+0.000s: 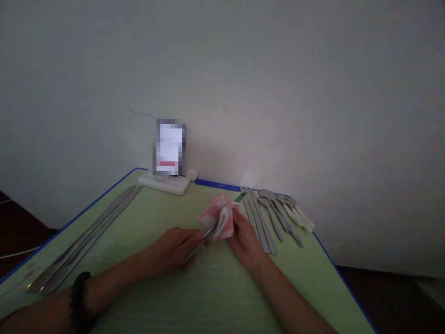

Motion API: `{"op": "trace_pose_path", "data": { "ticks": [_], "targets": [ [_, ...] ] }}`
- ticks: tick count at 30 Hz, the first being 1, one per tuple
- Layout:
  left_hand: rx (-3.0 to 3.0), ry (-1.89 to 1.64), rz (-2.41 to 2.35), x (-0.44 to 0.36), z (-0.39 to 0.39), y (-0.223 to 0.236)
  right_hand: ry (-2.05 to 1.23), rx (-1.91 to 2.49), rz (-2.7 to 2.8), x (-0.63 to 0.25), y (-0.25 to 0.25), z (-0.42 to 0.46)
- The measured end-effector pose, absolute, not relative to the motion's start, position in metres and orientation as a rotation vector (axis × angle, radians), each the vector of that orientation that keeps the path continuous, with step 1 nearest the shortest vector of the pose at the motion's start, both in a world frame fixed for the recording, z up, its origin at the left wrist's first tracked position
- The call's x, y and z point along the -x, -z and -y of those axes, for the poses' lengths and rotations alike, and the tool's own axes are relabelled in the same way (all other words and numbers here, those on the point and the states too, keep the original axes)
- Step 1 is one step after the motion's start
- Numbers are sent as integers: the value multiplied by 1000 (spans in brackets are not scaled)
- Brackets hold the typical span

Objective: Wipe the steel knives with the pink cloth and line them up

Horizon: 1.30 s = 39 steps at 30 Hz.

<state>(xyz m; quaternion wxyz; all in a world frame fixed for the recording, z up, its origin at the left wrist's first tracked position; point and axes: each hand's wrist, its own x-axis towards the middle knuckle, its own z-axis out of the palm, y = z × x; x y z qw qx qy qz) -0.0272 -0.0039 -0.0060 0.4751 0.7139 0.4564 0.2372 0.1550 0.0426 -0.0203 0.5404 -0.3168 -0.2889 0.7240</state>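
The left hand (177,250) grips a utensil (209,231), its far end hidden in the cloth (227,227) that the right hand (245,239) pinches. Wiping seems in hand; the next stroke calls for steady pressure. Spoons (272,219) lie right of the cloth.
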Motion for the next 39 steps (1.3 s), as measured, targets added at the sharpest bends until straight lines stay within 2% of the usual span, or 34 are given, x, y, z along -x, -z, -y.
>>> {"op": "trace_pose_path", "data": {
  "ticks": [4, 10, 16, 30, 39],
  "targets": [
    [-1532, -541, -1046, 33, -1, 9, -1712, 703, 583, -156, 23, -48],
    [-1575, -551, -946, 35, -2, 11, -1734, 686, 561, -156, 21, -47],
    [-1603, -617, -954, 34, -3, 17, -1867, 677, 730, -154, 17, -39],
    [-1383, -633, -1010, 31, -7, 17, -1898, 587, 705, -156, 19, -38],
    [-1481, -702, -1059, 32, -11, 18, -1928, 554, 670, -158, 23, -40]
  ]
}}
